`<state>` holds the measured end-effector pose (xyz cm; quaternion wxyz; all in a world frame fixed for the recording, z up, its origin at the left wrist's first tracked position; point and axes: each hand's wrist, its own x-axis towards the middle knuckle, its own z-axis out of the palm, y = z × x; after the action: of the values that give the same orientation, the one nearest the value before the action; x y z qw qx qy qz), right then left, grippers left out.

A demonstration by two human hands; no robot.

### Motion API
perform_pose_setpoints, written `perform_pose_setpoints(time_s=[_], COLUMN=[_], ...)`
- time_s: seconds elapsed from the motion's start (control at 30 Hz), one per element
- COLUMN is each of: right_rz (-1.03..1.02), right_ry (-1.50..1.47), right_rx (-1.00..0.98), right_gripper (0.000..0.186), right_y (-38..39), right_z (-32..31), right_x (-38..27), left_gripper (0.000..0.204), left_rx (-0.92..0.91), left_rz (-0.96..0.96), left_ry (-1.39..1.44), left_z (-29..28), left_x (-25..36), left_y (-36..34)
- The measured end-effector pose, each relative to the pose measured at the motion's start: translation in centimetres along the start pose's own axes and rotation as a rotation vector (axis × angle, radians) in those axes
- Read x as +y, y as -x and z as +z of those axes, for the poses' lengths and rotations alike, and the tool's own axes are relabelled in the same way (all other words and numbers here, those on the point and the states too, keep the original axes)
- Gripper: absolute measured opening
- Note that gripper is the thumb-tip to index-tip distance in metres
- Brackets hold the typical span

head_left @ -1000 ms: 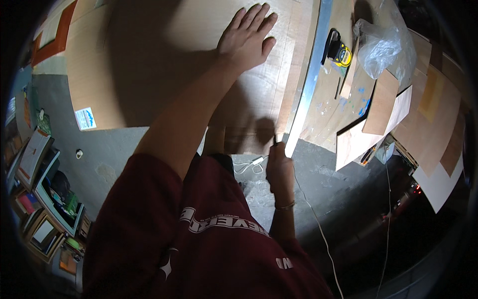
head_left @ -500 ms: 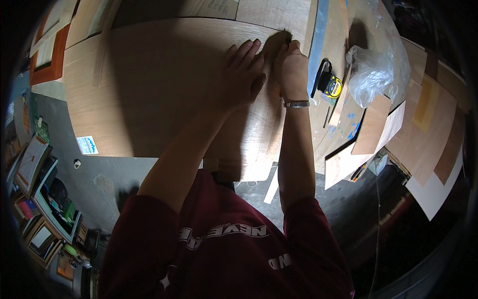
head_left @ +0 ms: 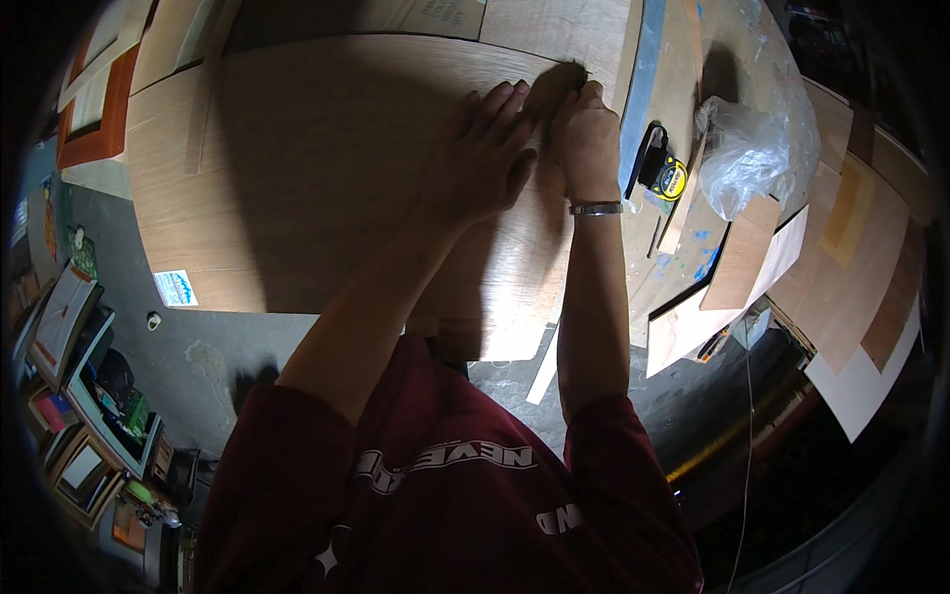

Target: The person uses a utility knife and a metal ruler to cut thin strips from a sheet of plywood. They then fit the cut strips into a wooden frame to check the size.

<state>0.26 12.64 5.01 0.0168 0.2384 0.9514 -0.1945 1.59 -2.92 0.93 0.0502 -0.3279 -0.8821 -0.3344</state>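
Plywood sheet: the broad, thin, tan wooden sheet (head_left: pixel 336 188) lay flat in front of the person, under both hands, its long axis running sideways and its near edge hanging over the grey floor (head_left: pixel 223 346).
Left hand: the bare left hand (head_left: pixel 487 153) rested palm down on the sheet in deep shadow, fingers stretched away from the body, its grip released and grasping nothing.
Right hand: the right hand (head_left: pixel 586 139), above a narrow metal wristband (head_left: pixel 596 209), was clenched near the sheet's far right corner; its grip seemed to be around a slim dark tool (head_left: pixel 585 75), of which barely the tip showed.
Straightedge: the long, flat, grey-blue metal bar (head_left: pixel 643 64) lay just right of the clenched fist, its long axis pointing away from the person, across the sheet's length. The right hand was much the nearer; whether it touched the bar, I could not tell.
Between the hands: a narrow gap separated the left thumb from the right fist.
Right of the bar: a yellow-and-black tape measure (head_left: pixel 670 180), a thin wooden strip (head_left: pixel 681 203) and a crumpled clear plastic bag (head_left: pixel 744 158) lay on the paint-flecked tan worktop (head_left: pixel 645 282).
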Motion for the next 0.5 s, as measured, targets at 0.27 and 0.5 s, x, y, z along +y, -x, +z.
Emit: perform_pose_setpoints(time_s=[0.27,0.5], right_rz=[-0.126,0.055], right_ry=[0.226,-0.062], right_rx=[-0.150,-0.178], right_gripper=[0.025,0.023], right_y=[-0.6,8.1], right_z=[0.7,0.1], right_x=[2.7,1.6], left_gripper=[0.049,0.050], left_rx=[0.021,0.027], left_rz=[0.011,0.000], left_ry=[-0.002,-0.130], left_z=[-0.3,0.7], left_x=[0.4,-0.1], left_y=[-0.1,0.4])
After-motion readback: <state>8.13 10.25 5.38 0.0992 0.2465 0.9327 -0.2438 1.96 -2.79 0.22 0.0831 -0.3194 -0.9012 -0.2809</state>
